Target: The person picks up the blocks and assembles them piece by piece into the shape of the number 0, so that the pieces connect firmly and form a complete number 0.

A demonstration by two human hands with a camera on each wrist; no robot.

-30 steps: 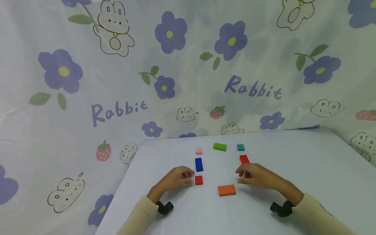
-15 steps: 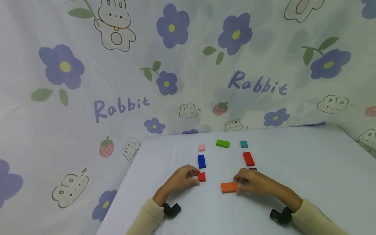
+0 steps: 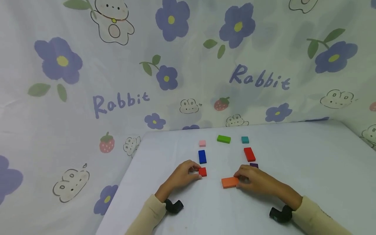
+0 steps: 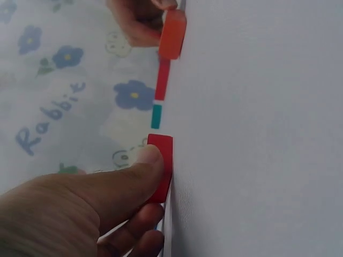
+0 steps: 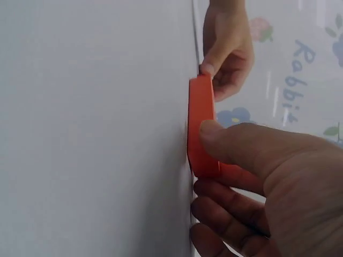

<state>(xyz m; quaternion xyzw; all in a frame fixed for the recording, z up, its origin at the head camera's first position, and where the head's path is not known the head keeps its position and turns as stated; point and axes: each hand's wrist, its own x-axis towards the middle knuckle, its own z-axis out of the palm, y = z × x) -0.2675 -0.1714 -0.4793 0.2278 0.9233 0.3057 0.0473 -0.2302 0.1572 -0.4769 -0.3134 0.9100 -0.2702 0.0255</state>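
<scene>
My left hand (image 3: 182,174) pinches a small square red block (image 3: 203,172) on the white table, at the near end of the left column of blocks. In the left wrist view the thumb lies against the near side of this red block (image 4: 166,160). My right hand (image 3: 258,180) pinches the right end of a rectangular orange block (image 3: 228,182), which lies nearest to me. The right wrist view shows the thumb pressed on the orange block's face (image 5: 201,101), other fingers curled below and behind. A dark purple block (image 3: 254,165) is partly hidden behind the right hand.
Beyond the hands lie a blue block (image 3: 202,157), a pink block (image 3: 202,143), a green block (image 3: 224,139), a teal block (image 3: 245,140) and a long red block (image 3: 249,154). A patterned curtain (image 3: 188,71) hangs behind the table (image 3: 293,153).
The left hand has moved in from beside the small red block and taken hold of it. The right hand has moved left and nearer, onto the orange block, uncovering the long red and purple blocks.
</scene>
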